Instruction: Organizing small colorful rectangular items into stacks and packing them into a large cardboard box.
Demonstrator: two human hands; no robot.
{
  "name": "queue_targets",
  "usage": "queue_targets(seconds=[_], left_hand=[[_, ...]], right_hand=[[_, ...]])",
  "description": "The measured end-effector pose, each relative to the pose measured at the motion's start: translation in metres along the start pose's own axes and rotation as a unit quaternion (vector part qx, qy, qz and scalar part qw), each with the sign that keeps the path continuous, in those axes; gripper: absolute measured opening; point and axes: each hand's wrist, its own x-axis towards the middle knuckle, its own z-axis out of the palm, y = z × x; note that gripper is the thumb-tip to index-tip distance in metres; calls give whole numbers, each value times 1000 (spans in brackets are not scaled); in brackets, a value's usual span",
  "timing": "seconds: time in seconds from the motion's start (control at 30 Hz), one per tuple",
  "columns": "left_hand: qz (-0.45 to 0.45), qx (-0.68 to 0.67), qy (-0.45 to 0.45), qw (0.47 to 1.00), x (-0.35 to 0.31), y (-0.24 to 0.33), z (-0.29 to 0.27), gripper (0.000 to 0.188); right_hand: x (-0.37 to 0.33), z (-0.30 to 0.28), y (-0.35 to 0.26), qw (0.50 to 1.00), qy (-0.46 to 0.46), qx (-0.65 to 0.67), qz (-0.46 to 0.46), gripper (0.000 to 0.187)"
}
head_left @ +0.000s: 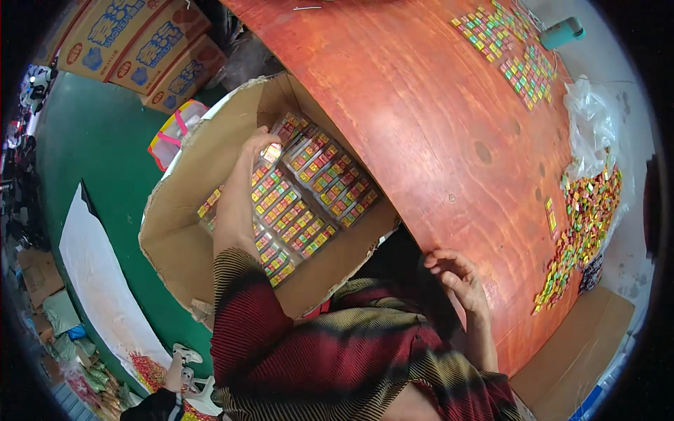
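My left hand [259, 142] reaches down into a large open cardboard box [184, 179]. Its fingers are closed on a small pack [272, 153] with a pale, shiny end; most of the pack is hidden by the hand. Around it in the box lie rows of clear-wrapped packs [330, 172] of tiny red, yellow and green boxes. My right hand [460, 278] rests at the near edge of the reddish wooden table [393, 105], fingers loosely curved and apart, with nothing visible in them.
Loose small boxes [586, 217] are heaped at the table's right under a clear plastic bag [588, 119]. More stand in rows [526, 74] at the far right, near a green bottle [562, 33]. Stacked cartons [133, 49] stand far left. Another person's leg [174, 375] shows lower left.
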Motion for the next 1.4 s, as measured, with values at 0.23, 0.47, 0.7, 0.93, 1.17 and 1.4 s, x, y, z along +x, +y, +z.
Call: queue_targets(seconds=[0.23,0.47,0.7,0.93,1.17,1.4], left_hand=[[-80,476,52,874,127,-109,-100,52],[257,224,-91,936,109,-79,25,64],[73,401,-84,909,57,-18,28,72],[140,378,18,915,56,-33,50,65],[231,387,189,872,45,-34,94,50],[319,306,219,870,40,-131,-100,46]], right_hand=[[0,12,-7,991,-46,128,1,37],[4,1,-2,995,61,74,32,43],[0,-4,-3,995,26,96,28,34],[3,0,1,996,44,76,24,32],[-4,-1,-7,997,56,50,33,33],[-1,-5,-24,992,10,128,-13,25]])
